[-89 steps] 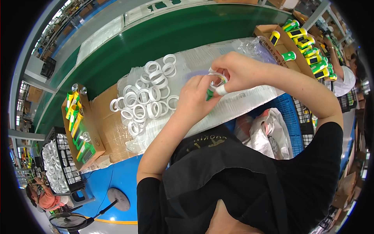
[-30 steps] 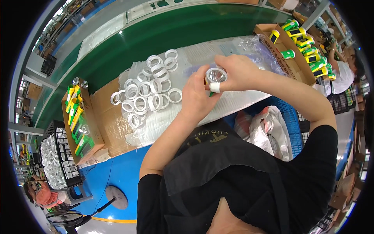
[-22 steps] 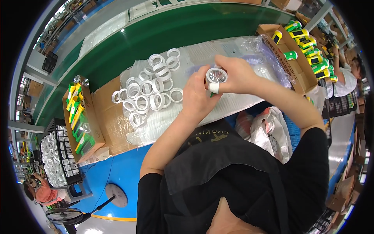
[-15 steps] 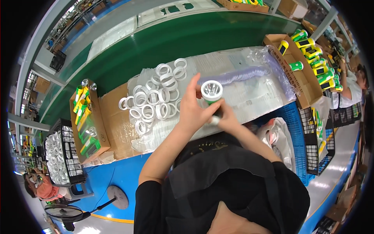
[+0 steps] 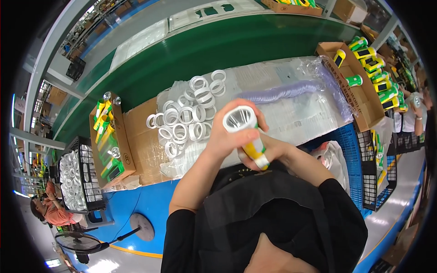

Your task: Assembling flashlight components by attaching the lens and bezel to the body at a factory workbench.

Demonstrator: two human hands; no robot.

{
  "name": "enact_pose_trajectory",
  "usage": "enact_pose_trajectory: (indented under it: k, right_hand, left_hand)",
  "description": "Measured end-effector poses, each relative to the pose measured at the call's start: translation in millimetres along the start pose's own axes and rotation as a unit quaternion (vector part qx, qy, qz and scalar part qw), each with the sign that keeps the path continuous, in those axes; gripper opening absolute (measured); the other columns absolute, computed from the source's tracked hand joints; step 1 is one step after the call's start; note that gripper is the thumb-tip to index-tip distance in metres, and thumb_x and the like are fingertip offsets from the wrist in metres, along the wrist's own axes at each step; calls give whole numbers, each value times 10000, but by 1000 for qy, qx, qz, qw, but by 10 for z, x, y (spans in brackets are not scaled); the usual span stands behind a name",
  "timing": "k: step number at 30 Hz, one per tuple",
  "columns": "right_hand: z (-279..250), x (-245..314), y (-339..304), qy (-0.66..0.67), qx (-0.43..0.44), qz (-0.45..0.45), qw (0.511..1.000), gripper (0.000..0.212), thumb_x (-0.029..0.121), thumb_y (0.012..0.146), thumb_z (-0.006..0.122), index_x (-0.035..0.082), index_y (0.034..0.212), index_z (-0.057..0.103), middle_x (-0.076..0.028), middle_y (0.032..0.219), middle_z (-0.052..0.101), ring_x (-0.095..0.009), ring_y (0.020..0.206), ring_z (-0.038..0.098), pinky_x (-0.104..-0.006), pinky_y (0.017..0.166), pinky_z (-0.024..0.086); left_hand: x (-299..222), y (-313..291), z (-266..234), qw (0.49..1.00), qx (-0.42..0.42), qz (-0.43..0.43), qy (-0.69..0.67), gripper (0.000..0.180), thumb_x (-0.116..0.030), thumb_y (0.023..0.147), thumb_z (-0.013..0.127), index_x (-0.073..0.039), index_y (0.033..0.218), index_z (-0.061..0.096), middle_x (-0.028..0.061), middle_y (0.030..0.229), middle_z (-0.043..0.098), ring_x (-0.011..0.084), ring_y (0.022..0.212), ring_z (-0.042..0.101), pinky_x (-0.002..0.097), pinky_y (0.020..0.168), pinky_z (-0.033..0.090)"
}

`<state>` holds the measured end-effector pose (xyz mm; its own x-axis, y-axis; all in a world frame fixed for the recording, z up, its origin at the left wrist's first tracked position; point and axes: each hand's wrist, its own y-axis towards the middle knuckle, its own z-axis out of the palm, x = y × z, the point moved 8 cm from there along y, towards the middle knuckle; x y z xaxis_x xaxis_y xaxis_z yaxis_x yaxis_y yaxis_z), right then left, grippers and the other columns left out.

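Your left hand [image 5: 222,139] is curled firmly round the head of a yellow-and-green plastic torch [image 5: 253,149], thumb crossing just below its white rim [image 5: 226,125], while your right hand [image 5: 272,147] wraps the lower body from behind, some fingers hidden. That torch is in front of you, tilted, its silvery reflector facing up. This piece looks nearly done, since the rim sits round the reflector, though you cannot tell from here whether it is tight. Much seems left: a loose heap of white plastic rings [image 5: 195,113] lies on the bench, and unrimmed-looking yellow-and-green torches [image 5: 109,136] stand in the brown cardboard box [image 5: 127,143] on your left. On your right, a second, shallower cardboard box [image 5: 364,111] holds a couple of torches, with more white-rimmed ones [image 5: 382,85] piled beyond, probably finished
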<state>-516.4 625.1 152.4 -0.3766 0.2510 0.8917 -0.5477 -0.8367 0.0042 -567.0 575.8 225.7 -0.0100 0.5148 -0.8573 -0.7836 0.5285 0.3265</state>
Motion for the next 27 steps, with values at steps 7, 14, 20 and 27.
enact_pose_trajectory:
  k: [7, 14, 20, 27]
  right_hand:
    - [-482, 52, -209, -124, -338, -76, 930, 391, 256, 846, 739, 16, 1099, 562, -46, 803, 592, -128, 650, 596, -294, 600, 493]
    - [-500, -128, -268, -39, -337, -44, 940, 384, 242, 833, 734, 27, 1095, 554, -51, 761, 581, -137, 634, 587, -276, 583, 478]
    - [-461, -129, -332, -112, -253, -22, 961, 345, 195, 750, 812, 60, 995, 610, -23, 825, 612, -109, 649, 599, -268, 599, 488]
    - [-610, 200, -268, -301, -267, -143, 904, 394, 129, 735, 798, 53, 1086, 636, -38, 972, 678, -152, 947, 630, -319, 839, 509]
  left_hand:
    - [262, 62, -334, 987, -151, -59, -6, 487, -401, 976, 534, 16, 1228, 511, 151, 1064, 641, 251, 999, 646, 377, 859, 532]
    - [444, 129, -292, 984, -126, -107, -73, 496, -374, 1006, 478, 36, 1285, 485, 153, 1077, 646, 224, 1004, 641, 337, 831, 534]
    - [263, 61, 48, 989, -122, -61, 51, 285, -70, 815, 671, 1, 1066, 556, 122, 866, 643, 211, 798, 644, 448, 889, 546]
    - [51, 66, 167, 975, -87, 74, 189, 410, -6, 738, 764, -21, 1078, 534, 95, 956, 663, 176, 890, 656, 369, 889, 541]
